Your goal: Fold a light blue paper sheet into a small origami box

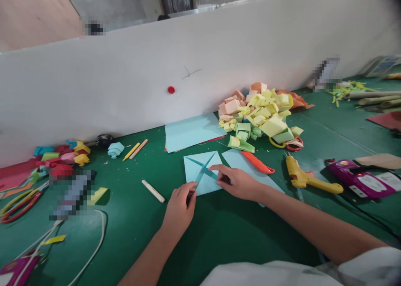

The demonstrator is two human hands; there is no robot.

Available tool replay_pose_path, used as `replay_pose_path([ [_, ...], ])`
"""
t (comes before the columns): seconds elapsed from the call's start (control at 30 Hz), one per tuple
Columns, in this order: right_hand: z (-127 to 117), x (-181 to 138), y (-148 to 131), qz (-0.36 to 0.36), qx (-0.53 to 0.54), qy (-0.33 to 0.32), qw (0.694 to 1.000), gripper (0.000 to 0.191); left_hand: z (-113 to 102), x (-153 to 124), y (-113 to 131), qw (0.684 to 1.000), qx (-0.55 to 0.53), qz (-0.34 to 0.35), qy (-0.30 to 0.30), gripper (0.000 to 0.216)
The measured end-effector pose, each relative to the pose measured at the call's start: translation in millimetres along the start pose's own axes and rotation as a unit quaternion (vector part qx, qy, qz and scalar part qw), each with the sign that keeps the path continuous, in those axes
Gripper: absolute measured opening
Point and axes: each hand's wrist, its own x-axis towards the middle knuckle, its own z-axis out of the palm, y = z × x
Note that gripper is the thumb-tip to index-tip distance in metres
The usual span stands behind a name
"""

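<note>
A light blue paper square with crossed crease lines lies on the green table. My left hand pinches its near edge, fingers curled closed on the paper. My right hand presses on the paper's right side, fingers bent and pinching along a fold. Another light blue sheet lies just right of it, partly under my right hand.
A stack of blue sheets lies by the white wall. A heap of folded yellow, green and pink paper pieces sits beyond. An orange cutter, a yellow glue gun, a white stick, scissors and colourful folded pieces surround the spot.
</note>
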Motion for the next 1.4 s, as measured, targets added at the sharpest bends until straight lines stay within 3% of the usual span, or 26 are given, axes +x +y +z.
replay_pose_path([
  [0.3, 0, 3, 5, -0.075, -0.036, -0.028, 0.996, 0.035, -1, 2, 0, 0.999, 0.019, 0.039, 0.007, 0.021],
  [0.63, -2, -1, 0, -0.119, -0.077, -0.033, 0.989, 0.031, 3, 0, -6, 0.998, 0.053, 0.032, -0.033, 0.026],
  [1.4, 7, 0, -4, -0.055, -0.154, -0.029, 0.986, 0.037, 2, -2, -5, 0.991, 0.107, 0.077, -0.036, 0.033],
])
